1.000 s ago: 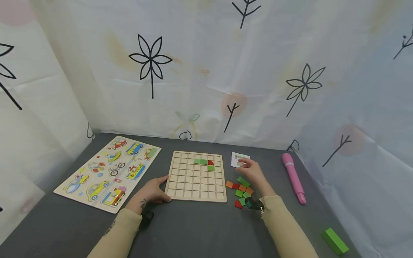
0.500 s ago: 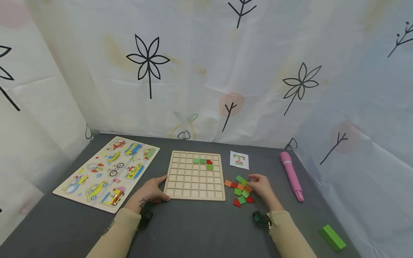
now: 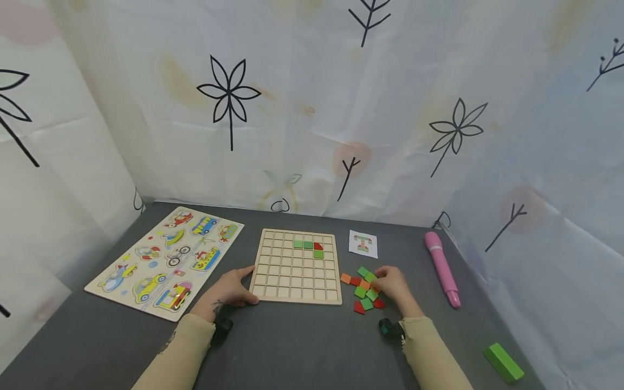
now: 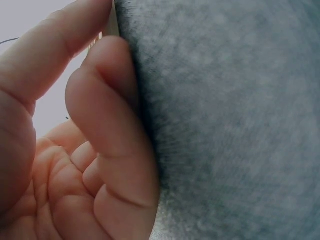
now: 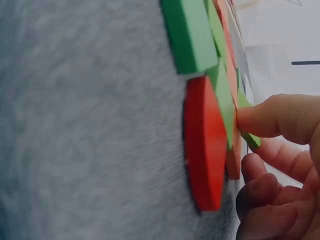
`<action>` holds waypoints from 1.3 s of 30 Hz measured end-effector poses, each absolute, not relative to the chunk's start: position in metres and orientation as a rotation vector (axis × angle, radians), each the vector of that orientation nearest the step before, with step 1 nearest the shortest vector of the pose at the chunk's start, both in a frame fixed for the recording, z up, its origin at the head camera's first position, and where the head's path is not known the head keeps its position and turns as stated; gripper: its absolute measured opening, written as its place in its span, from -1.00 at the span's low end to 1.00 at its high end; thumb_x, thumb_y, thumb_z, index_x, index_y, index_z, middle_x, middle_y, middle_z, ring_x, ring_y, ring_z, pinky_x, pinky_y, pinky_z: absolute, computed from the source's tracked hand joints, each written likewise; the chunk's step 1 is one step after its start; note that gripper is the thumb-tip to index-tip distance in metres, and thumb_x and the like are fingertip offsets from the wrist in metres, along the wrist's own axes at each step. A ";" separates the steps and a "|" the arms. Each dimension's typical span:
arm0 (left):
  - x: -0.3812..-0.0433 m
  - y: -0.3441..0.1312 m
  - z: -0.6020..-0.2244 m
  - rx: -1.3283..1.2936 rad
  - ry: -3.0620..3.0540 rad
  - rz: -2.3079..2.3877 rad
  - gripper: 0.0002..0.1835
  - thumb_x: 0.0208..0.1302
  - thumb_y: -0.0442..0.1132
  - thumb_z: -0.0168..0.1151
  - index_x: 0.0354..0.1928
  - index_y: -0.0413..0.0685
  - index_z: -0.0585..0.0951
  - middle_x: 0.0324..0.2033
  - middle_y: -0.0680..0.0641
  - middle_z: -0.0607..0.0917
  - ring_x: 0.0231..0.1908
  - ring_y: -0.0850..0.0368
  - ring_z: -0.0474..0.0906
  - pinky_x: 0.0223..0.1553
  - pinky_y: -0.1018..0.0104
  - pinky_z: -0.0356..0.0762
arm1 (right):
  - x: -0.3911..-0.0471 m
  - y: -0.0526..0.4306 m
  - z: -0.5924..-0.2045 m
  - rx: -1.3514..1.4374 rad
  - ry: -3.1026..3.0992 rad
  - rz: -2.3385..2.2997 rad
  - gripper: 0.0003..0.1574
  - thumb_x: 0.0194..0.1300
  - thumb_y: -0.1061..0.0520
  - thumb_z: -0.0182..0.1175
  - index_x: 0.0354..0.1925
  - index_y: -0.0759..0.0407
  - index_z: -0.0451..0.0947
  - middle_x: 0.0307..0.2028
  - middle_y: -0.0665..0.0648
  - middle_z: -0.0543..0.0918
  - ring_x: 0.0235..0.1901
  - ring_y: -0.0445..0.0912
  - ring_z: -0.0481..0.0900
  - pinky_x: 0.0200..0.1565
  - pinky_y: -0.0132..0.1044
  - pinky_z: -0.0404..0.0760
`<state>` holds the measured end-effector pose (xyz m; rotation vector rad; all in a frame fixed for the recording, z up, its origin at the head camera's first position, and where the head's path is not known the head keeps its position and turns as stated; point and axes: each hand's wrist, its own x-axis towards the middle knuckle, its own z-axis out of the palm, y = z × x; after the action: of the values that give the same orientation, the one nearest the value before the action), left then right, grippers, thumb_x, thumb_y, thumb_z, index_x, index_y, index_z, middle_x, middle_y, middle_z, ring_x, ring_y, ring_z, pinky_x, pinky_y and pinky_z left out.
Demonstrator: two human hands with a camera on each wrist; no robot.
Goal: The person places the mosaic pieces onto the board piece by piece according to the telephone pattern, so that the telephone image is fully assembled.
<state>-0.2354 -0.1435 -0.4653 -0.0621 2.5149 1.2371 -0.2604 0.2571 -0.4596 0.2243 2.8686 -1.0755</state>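
A light wooden grid board (image 3: 298,298) lies mid-table, with three green tiles and a red one set near its top. My left hand (image 3: 233,287) holds its lower left, index finger on the left edge and thumb at the corner; other fingers are curled in the left wrist view. To the right of the board lies a loose pile of red, orange and green tiles, including a red tile (image 5: 205,145) with a curved side. Over the pile's right side, my right hand (image 3: 394,285) pinches a light green tile (image 5: 243,101) between thumb and index finger.
A white card (image 3: 363,244) printed with a small coloured pattern lies behind the pile. A vehicle picture puzzle (image 3: 163,262) is at left. Right of my right arm are a pink tube-shaped thing (image 3: 442,268) and a green block (image 3: 504,363). A white patterned cloth (image 3: 292,108) stands behind.
My right hand has come down from the card to the tile pile, leaving the card uncovered, and now pinches a green tile. The left hand stays at the board.
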 end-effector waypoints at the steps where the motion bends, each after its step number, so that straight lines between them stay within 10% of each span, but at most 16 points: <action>1: -0.236 -0.143 -0.466 -0.063 2.516 1.235 0.01 -0.20 -0.33 0.50 0.38 -0.12 0.20 0.18 -0.37 0.35 -0.60 0.12 0.50 -0.52 0.30 0.51 | -0.261 0.256 -0.459 0.231 2.871 -1.078 -0.76 -0.05 0.25 0.23 -0.33 0.35 0.57 -0.44 0.17 0.58 -0.46 -0.06 0.46 -0.42 -0.26 0.44; 10: -0.235 -0.143 -0.464 -0.084 2.522 1.214 0.02 -0.20 -0.32 0.51 0.38 -0.12 0.19 0.14 -0.36 0.40 -0.58 0.12 0.52 -0.51 0.30 0.51 | -0.273 0.243 -0.444 0.193 2.802 -1.329 -0.95 0.01 0.31 0.16 -0.48 0.30 0.47 -0.67 0.02 0.41 -0.65 -0.16 0.35 -0.57 -0.31 0.34; 29: -0.239 -0.142 -0.471 -0.113 2.517 1.258 0.02 -0.23 -0.35 0.51 0.38 -0.08 0.21 0.18 -0.36 0.37 -0.56 0.12 0.53 -0.49 0.30 0.55 | -0.334 0.120 -0.429 -0.065 2.470 -1.786 -0.60 0.25 0.22 0.09 0.04 0.37 0.49 -0.35 0.24 0.65 -0.63 -0.09 0.37 -0.54 -0.25 0.30; 39: -0.238 -0.142 -0.471 -0.110 2.516 1.254 0.02 -0.23 -0.34 0.52 0.38 -0.06 0.21 0.21 -0.36 0.34 -0.55 0.11 0.53 -0.49 0.31 0.54 | -0.347 0.074 -0.445 -0.057 2.624 -1.615 -0.68 0.21 0.19 0.18 -0.08 0.32 0.54 -0.26 0.23 0.62 -0.45 -0.01 0.56 -0.44 -0.29 0.49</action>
<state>-0.2379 -0.1424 -0.4706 -0.1102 2.5159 1.2537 -0.3468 0.0740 -0.4446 -0.0571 2.6237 -1.6153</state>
